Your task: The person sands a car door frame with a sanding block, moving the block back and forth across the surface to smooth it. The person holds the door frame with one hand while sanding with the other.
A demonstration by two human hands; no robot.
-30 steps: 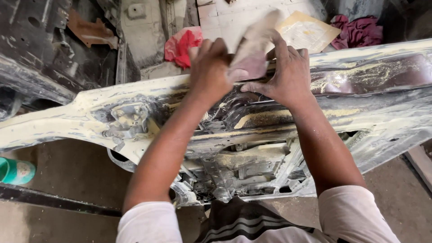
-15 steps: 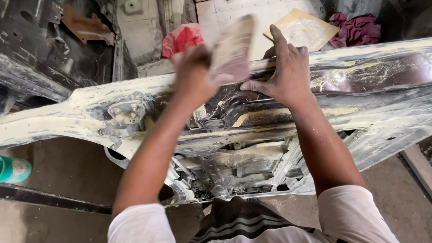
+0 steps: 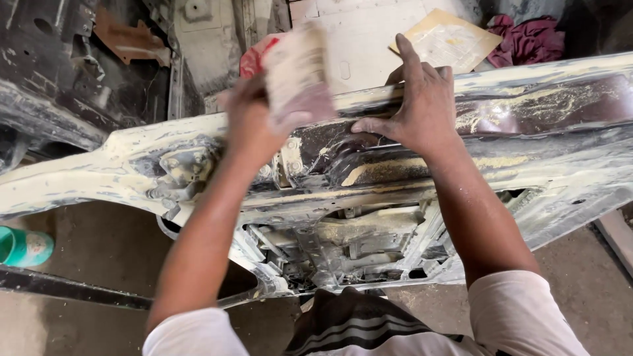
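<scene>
Spanning the view, a filler-smeared car body panel is shown, its far edge pressed under the flat, released right hand. A worn sanding sheet, blurred, is grasped in the left hand above that far edge.

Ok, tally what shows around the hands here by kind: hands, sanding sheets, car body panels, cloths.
Hands: 2, left hand and right hand
Sanding sheets: 2, held sheet, flat sheet
Car body panels: 1, filler-coated panel
Cloths: 2, red cloth, maroon cloth
Total: 7
</scene>
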